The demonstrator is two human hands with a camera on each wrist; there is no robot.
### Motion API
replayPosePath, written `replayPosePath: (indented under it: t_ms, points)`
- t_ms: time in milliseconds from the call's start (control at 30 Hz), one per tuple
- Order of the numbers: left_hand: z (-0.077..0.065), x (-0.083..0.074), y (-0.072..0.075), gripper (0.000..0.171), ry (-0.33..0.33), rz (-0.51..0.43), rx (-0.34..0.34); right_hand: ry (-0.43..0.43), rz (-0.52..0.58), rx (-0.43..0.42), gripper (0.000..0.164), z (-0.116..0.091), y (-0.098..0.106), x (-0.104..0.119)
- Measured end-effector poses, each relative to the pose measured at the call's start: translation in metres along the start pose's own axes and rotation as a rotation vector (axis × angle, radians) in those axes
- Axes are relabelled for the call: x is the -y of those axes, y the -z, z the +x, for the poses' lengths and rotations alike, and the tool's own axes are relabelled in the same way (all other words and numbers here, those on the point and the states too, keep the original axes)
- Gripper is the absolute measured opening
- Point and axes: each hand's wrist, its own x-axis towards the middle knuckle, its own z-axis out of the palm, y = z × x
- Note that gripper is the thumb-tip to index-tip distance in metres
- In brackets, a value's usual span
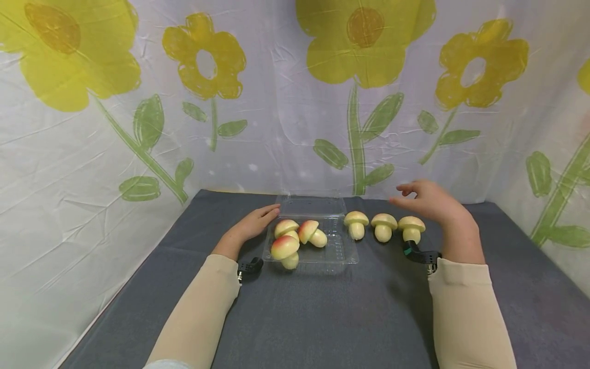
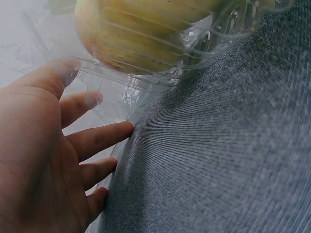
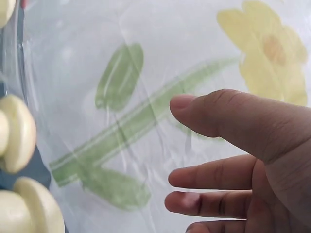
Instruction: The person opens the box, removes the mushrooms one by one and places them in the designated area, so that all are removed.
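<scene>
Left hand (image 1: 251, 224): your fingers apart at the clear box (image 1: 340, 244), centre.
Right hand (image 1: 432, 202): your fingers apart, right of centre.
Mushrooms (image 1: 382, 220): three in or on the box, three rightward.

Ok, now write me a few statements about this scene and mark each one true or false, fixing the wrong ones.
1. Three red-tinged mushrooms lie in the clear container. True.
2. The lid is closed over them. False: the lid is open, on the far side of the clear container.
3. Three pale mushrooms stand in a row to the right of the clear container. True.
4. The left hand is at the left side of the clear container. True.
5. The right hand grips a pale mushroom. False: the right hand is raised and empty.
6. The cloth underneath is white. False: it is dark grey.
</scene>
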Motion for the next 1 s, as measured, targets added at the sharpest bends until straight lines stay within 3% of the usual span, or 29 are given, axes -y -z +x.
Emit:
replayPosePath:
  t_ms: [300, 700, 1000]
  points:
    - [0.001, -0.001, 0.0, 0.063, 0.012, 0.006, -0.005, 0.111, -0.039, 0.004, 0.071, 0.005, -0.017, 0.038]
    - [0.001, 0.0, -0.001, 0.06, 0.027, 0.03, -0.006, 0.329, -0.095, 0.11, 0.058, 0.026, -0.067, 0.079]
    - [0.0, -0.002, 0.0, 0.056, 0.019, 0.019, -0.001, 0.356, -0.178, 0.165, 0.061, 0.039, -0.097, 0.094]
